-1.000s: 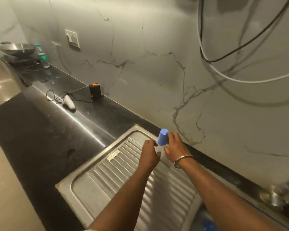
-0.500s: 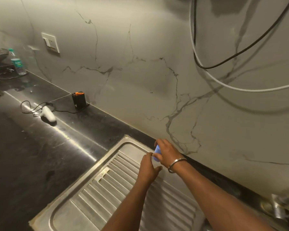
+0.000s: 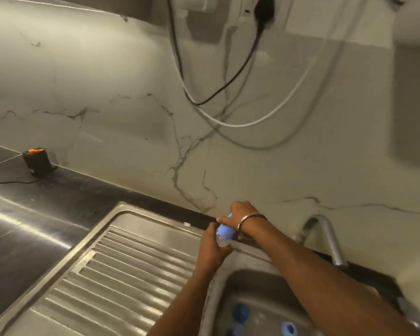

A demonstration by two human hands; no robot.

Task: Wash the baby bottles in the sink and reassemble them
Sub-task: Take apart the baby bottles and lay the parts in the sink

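Observation:
A blue baby bottle cap (image 3: 225, 231) is held over the back edge of the steel sink unit, between both hands. My right hand (image 3: 239, 215) grips the cap from above, a metal bangle on its wrist. My left hand (image 3: 212, 248) is curled round the clear bottle part (image 3: 221, 242) just below the cap; most of that part is hidden by the fingers. Down in the sink basin (image 3: 260, 284) lie a blue bottle piece (image 3: 240, 312) and a blue ring (image 3: 288, 328).
The ribbed steel drainboard (image 3: 112, 275) stretches to the left of the basin. A curved steel tap (image 3: 325, 236) stands behind the basin on the right. On the dark counter (image 3: 29, 234) sits a black and orange device (image 3: 36, 160) with a cable. Black and white cables (image 3: 228, 110) hang on the marble wall.
The view has swung right and down, bringing the tap and basin into sight. Both hands have stayed on the blue cap and moved with it toward the basin.

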